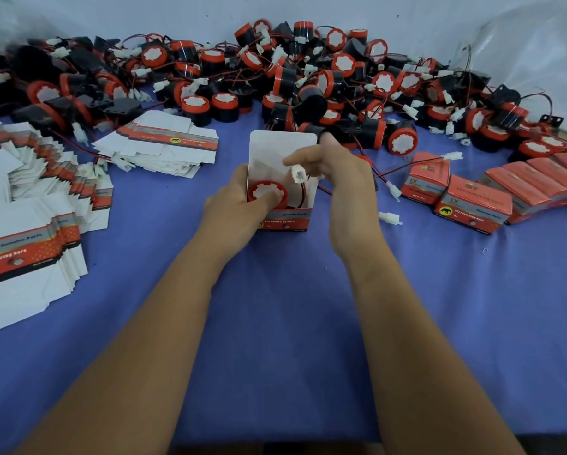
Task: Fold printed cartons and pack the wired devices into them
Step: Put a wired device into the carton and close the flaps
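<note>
Both hands meet at the open carton (283, 221) standing at the middle of the tabletop (275, 323). My left hand (239, 208) wraps its left side, thumb pressing the red-and-white device (266, 193) sitting inside. My right hand (341, 178) pinches the white plug (298, 174) on the device's wire, just above the carton's mouth (its lid flap stands upright). At three o'clock lie closed cartons (472, 205); at nine and ten o'clock, flat carton stacks (29, 244). From ten round to two o'clock sprawls the pile of loose devices (308, 77).
</note>
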Tool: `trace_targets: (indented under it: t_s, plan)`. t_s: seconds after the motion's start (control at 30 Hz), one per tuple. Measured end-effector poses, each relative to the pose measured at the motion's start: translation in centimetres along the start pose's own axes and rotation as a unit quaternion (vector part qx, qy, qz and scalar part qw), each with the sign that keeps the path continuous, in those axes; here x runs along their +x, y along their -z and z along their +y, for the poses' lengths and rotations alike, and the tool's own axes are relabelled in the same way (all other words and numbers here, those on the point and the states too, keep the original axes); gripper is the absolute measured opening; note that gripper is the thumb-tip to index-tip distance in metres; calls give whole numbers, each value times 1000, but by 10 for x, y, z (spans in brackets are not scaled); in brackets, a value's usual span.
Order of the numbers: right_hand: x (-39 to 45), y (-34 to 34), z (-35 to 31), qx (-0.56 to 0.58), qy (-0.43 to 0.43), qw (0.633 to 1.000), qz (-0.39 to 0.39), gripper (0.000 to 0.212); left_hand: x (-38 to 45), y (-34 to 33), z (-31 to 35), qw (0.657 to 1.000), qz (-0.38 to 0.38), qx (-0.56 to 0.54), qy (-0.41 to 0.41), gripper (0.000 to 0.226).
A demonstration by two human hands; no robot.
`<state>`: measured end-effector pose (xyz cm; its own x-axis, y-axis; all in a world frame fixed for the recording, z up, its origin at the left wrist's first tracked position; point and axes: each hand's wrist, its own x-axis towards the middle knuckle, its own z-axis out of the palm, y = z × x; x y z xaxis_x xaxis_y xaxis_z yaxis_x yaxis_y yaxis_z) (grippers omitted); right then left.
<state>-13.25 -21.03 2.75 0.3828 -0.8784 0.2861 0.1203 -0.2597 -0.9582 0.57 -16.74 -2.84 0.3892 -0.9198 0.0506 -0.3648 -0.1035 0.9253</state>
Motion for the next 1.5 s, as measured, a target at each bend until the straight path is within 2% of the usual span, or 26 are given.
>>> trace_targets:
  t_s: [0.07,0.13,0.23,0.37,0.47,0.7,0.83,0.9,0.97,1.1,1.2,1.37,1.5]
  plan:
    - [0,0,11,-72,59,994,56,20,0,0,0,1000,-3,4,-8,51]
    - [1,3,22,-145,64,985,73,3,0,0,0,1000,-3,5,-14,47]
    - [5,2,30,-219,84,968,90,13,1,-1,-1,1000,2,4,-12,47]
    - [3,4,37,-360,178,910,101,29,1,0,-2,1000,4,7,-16,50]
    - [2,8,37,-408,215,882,100,32,2,0,-2,1000,4,1,-18,52]
    - [-1,8,31,-382,179,900,108,26,2,-1,-2,1000,-3,-5,-24,55]
    - [-1,7,28,-302,136,936,118,24,2,0,-1,1000,-4,-3,-22,51]
    - [-1,8,28,-341,150,921,111,23,2,0,0,1000,-3,-3,-22,51]
    - [-2,8,29,-419,182,886,86,24,2,-1,0,1000,1,-4,-22,52]
    - [-2,8,29,-497,206,842,36,47,1,-1,0,1000,6,4,-24,54]
    - [-1,13,30,-528,220,820,33,36,0,-2,0,1000,18,7,-19,56]
    - [-1,13,29,-531,232,815,29,16,-1,-2,1,1000,25,13,-13,55]
    - [2,13,29,-482,213,850,4,10,-2,-3,2,999,45,17,-25,50]
